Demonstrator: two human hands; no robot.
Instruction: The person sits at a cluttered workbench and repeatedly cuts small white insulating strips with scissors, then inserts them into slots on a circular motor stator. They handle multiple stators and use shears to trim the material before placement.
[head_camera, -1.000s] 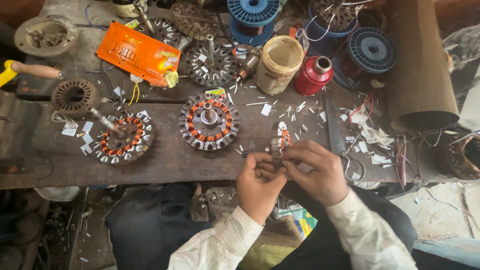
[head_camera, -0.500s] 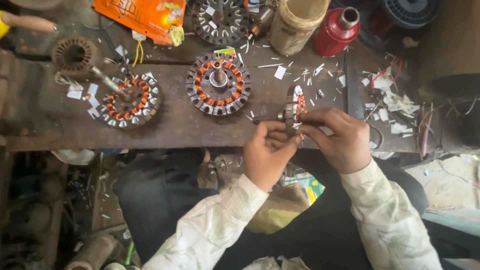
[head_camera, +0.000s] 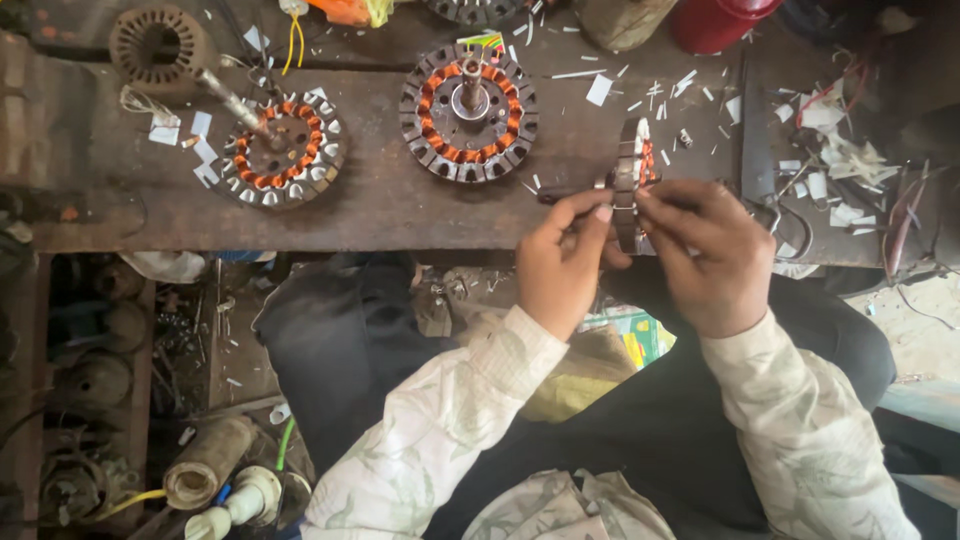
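Note:
Both my hands hold a round motor stator (head_camera: 630, 180) edge-on above the near edge of the wooden workbench (head_camera: 400, 210). It is a grey slotted core with copper-orange windings. My left hand (head_camera: 562, 262) pinches its left face with thumb and fingers. My right hand (head_camera: 708, 255) grips its right face. Two similar stators lie flat on the bench: one (head_camera: 468, 112) in the middle with a shaft stub, one (head_camera: 282, 150) to the left with a metal rod through it.
White paper scraps litter the bench, thick at the right (head_camera: 830, 150). A bare dark core (head_camera: 155, 45) sits far left. A red can (head_camera: 715, 20) and a tan container (head_camera: 625, 20) stand at the back. Pipes and parts (head_camera: 215, 470) lie on the floor.
The view has dropped and closed in on the bench. My hands have kept hold of the stator and brought it up on edge over the bench's near rim.

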